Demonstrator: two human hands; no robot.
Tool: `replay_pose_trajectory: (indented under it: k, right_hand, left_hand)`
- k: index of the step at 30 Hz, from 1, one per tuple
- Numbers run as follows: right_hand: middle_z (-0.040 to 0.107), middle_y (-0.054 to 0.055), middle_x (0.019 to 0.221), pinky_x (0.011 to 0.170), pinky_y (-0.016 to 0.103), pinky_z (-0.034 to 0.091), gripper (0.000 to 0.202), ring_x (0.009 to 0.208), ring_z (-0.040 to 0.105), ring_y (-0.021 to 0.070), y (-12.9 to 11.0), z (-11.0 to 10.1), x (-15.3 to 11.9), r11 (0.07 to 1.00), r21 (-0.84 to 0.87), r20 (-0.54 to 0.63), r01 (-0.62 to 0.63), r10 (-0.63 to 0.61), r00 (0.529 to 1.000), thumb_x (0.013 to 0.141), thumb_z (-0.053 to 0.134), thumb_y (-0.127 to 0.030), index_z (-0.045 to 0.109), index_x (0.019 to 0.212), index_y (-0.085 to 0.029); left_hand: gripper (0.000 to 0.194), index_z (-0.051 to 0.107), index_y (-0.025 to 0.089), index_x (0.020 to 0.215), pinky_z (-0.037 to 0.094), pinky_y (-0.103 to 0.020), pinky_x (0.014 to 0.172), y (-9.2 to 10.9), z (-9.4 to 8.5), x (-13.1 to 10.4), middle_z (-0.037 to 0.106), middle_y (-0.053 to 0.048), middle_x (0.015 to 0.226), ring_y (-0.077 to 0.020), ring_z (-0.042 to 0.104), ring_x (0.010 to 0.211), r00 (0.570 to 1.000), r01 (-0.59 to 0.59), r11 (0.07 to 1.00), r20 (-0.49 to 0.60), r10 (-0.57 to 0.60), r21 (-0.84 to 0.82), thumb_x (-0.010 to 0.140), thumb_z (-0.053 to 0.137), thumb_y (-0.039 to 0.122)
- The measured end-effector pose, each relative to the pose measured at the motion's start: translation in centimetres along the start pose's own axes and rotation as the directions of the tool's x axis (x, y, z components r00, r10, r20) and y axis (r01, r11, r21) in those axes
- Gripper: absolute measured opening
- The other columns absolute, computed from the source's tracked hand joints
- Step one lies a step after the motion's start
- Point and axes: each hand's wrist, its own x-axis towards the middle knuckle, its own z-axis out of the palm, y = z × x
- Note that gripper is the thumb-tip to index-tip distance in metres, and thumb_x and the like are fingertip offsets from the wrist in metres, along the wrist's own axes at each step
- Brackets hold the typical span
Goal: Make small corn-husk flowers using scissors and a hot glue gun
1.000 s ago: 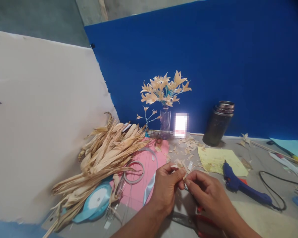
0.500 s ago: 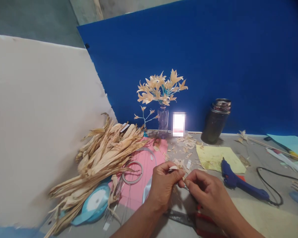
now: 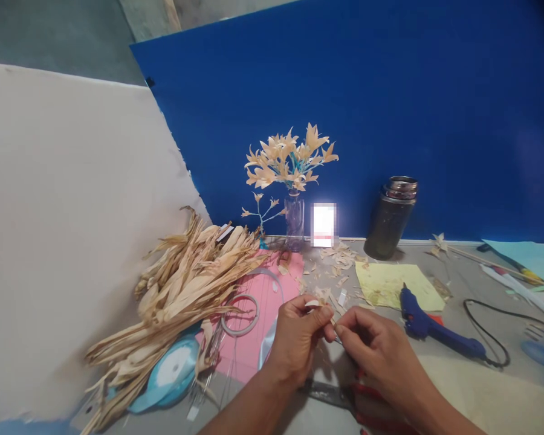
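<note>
My left hand [image 3: 294, 341] pinches a small pale corn husk flower [image 3: 312, 303], one curled petal showing above the thumb. Close against it, my right hand [image 3: 381, 347] is closed in a pinch at the flower's lower end, where a thin stem seems to start; the fingertips hide most of it. Scissors [image 3: 329, 394] with red handles lie on the table below the right hand. Beyond the hands are husk scraps [image 3: 340, 257]. Finished husk flowers [image 3: 290, 154] with blue stems stand in a clear purplish bottle [image 3: 294, 223].
Dried corn husks [image 3: 194, 272] are heaped at left by a blue ribbon roll [image 3: 174, 368], pink paper [image 3: 236, 356] and a tape ring [image 3: 224, 323]. At right lie a blue glue gun [image 3: 435, 332] and yellow paper [image 3: 390, 278]. A dark flask [image 3: 390, 220] stands behind.
The view has shifted slightly, so everything sits a little further left. Both hands keep their pinch on the flower, with hardly any movement.
</note>
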Motion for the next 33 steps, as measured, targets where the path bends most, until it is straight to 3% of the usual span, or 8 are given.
replay_pose_trajectory:
  k: [14,24,33]
  right_hand:
    - [0.065,0.0,0.062,0.058,0.025,0.042,0.028,0.059,0.058,0.017,0.27,0.4,-0.1,0.997,0.006,-0.071,0.074,-0.074,0.995,0.086,0.05,-0.035,0.063,0.066,-0.021]
    - [0.067,0.0,0.067,0.06,0.025,0.043,0.026,0.063,0.059,0.0172,0.66,0.55,-0.1,0.997,0.043,-0.045,0.067,-0.065,0.997,0.089,0.05,-0.034,0.065,0.072,-0.021]
    - [0.066,0.0,0.062,0.057,0.025,0.043,0.028,0.059,0.057,0.017,0.01,0.18,-0.1,0.998,0.027,-0.055,0.064,-0.063,0.996,0.086,0.051,-0.035,0.066,0.067,-0.022]
  left_hand:
    - [0.036,0.059,0.014,0.064,0.042,-0.019,0.055,-0.15,0.01,0.0,0.06,0.001,0.047,-0.0082,0.053,0.048,0.998,0.066,0.993,0.019,-0.065,-0.098,0.057,0.092,0.029]
    - [0.038,0.06,0.013,0.063,0.043,-0.019,0.053,-0.25,0.12,0.14,0.065,0.001,0.058,-0.0064,0.055,0.047,0.998,0.056,0.979,-0.006,-0.059,-0.197,0.052,0.094,0.024]
    - [0.032,0.064,0.013,0.065,0.043,-0.022,0.054,0.14,-0.03,0.0,0.061,0.0,0.047,-0.01,0.054,0.047,0.998,0.052,0.999,0.022,-0.052,-0.009,0.058,0.091,0.03]
